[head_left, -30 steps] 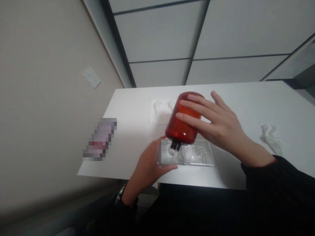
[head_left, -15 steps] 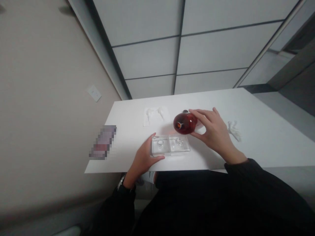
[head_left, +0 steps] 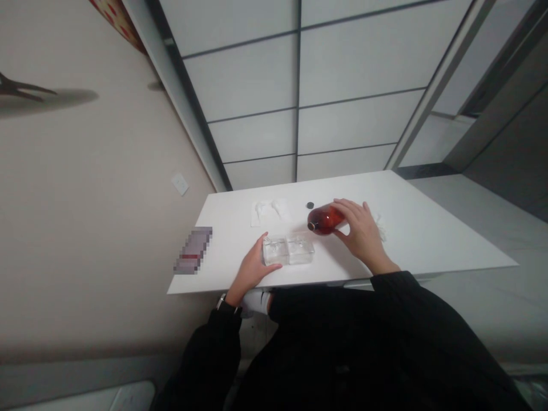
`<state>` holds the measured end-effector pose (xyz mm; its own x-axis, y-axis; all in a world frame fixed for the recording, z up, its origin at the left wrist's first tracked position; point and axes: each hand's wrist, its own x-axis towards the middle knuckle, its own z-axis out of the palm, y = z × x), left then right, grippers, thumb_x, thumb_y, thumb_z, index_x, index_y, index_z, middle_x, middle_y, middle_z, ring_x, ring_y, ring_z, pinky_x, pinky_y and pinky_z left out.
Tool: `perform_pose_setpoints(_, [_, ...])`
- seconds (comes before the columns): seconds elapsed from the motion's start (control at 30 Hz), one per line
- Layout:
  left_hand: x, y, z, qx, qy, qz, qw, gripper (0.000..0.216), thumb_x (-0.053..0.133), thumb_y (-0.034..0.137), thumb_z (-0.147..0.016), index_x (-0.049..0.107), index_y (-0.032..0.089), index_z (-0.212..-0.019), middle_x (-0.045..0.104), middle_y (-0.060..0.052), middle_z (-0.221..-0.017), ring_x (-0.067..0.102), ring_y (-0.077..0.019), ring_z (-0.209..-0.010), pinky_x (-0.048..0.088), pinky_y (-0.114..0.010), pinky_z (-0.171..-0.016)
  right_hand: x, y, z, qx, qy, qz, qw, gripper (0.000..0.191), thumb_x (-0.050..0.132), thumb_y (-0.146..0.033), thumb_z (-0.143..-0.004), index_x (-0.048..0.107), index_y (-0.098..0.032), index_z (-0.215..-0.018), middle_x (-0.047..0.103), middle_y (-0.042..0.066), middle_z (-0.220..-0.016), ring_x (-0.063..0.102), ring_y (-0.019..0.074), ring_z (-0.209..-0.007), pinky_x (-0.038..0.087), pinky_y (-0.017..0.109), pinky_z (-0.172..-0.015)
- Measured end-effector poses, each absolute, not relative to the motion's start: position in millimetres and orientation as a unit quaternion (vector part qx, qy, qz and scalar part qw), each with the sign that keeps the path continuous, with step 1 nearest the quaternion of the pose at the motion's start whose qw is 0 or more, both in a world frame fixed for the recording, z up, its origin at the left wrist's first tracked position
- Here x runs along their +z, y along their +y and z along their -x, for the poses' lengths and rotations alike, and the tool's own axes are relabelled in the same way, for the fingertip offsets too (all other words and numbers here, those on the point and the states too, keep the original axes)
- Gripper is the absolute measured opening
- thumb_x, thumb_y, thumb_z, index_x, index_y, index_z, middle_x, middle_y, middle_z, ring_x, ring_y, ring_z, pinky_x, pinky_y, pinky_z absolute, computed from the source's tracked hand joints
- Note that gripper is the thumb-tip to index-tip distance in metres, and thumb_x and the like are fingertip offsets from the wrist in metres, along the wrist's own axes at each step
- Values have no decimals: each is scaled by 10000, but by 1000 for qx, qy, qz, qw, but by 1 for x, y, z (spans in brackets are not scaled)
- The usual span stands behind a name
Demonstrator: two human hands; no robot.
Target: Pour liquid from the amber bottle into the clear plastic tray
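A clear two-part box point(head_left: 287, 251) stands on the white table point(head_left: 355, 268) near its front edge. My left hand point(head_left: 252, 264) is closed round the box's left end, thumb along the front side. In my right hand point(head_left: 359, 231) is a red-brown bottle point(head_left: 327, 219), held on its side and tilted, its uncapped mouth pointing left and toward me. That mouth is just above and behind the box's right end, apart from it. No stream from the bottle can be made out. A small dark cap point(head_left: 310, 205) lies on the table behind the bottle.
White pieces point(head_left: 269, 211) lie on a pale sheet behind the box. Something white and crumpled point(head_left: 381, 228) shows partly behind my right hand. A blurred-out flat object point(head_left: 193, 251) lies at the table's left edge. White panels point(head_left: 257, 91) rise behind the table.
My view has shifted. The bottle has drawn slightly right from the box, its mouth lower, and the cap behind it shows fully. My left hand still holds the box.
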<state>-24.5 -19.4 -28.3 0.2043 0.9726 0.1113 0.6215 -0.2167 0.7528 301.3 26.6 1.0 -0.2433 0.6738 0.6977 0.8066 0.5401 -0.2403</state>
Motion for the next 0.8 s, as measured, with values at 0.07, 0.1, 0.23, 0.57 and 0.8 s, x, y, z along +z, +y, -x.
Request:
perform_pose_setpoints(0.07, [-31,-18,26,305,553,-719,291,965,852,281,-793,347,174,-1609,422,-180,-1679,409,-342,-1557,295,-511,-1296,0,27,-302,-96,-783,470,396,548,620,-126,-937,519,-248,-1462,619,159,-1489,579,378,-1392,352,768,-1175])
perform_pose_setpoints(0.1, [-33,-17,26,306,553,-718,291,975,862,275,-784,351,180,-1609,425,-178,-1678,414,-344,-1553,298,-508,-1296,-1,28,-302,-101,-783,469,396,549,617,-114,-936,522,-246,-1460,618,156,-1492,573,379,-1398,350,768,-1176])
perform_pose_setpoints(0.23, [-37,-14,28,311,549,-719,292,989,879,268,-769,363,198,-1610,450,-167,-1664,439,-353,-1536,315,-508,-1290,-2,29,-299,-119,-788,460,391,583,592,-70,-936,513,-253,-1483,603,140,-1515,538,371,-1438,345,759,-1189])
perform_pose_setpoints(0.57, [-40,-14,30,315,546,-717,298,973,868,298,-785,366,195,-1612,447,-161,-1668,431,-357,-1540,307,-522,-1291,-3,28,-292,-144,-793,447,388,640,558,-11,-940,499,-283,-1516,569,127,-1551,506,338,-1476,340,737,-1209])
perform_pose_setpoints(0.8, [-38,-14,29,315,548,-716,296,970,872,312,-783,377,194,-1608,450,-159,-1667,436,-358,-1537,309,-516,-1293,-2,27,-289,-157,-795,440,386,638,558,-8,-950,490,-292,-1518,572,133,-1545,523,337,-1465,340,737,-1209])
